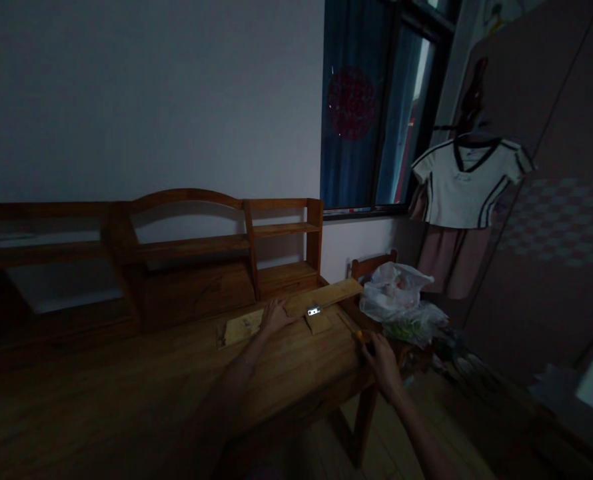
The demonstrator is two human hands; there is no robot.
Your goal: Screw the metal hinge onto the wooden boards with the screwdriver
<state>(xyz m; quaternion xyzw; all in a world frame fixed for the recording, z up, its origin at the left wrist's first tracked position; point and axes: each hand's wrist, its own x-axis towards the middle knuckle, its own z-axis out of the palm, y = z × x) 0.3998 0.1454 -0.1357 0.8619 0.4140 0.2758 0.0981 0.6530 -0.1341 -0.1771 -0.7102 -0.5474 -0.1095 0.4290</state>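
On the wooden table [186,380] lies a long pale wooden board [336,292]. My left hand [275,316] is closed on its near end, over a stretch of similar wood [239,328] that shows to the left. Whether that is a second piece I cannot tell. A shiny metal hinge [314,311] sits at the board's near edge, with a small wood block [318,324] just below it. At the table's right end my right hand [382,363] grips a screwdriver [360,336] by its orange-yellow handle. Its thin shaft points up and left, apart from the hinge.
A wooden shelf unit [191,250] stands along the table's back. Plastic bags [396,293] rest on a wooden chair [371,263] beyond the right end. Clothes [469,183] hang by the window [361,107]. The room is dim.
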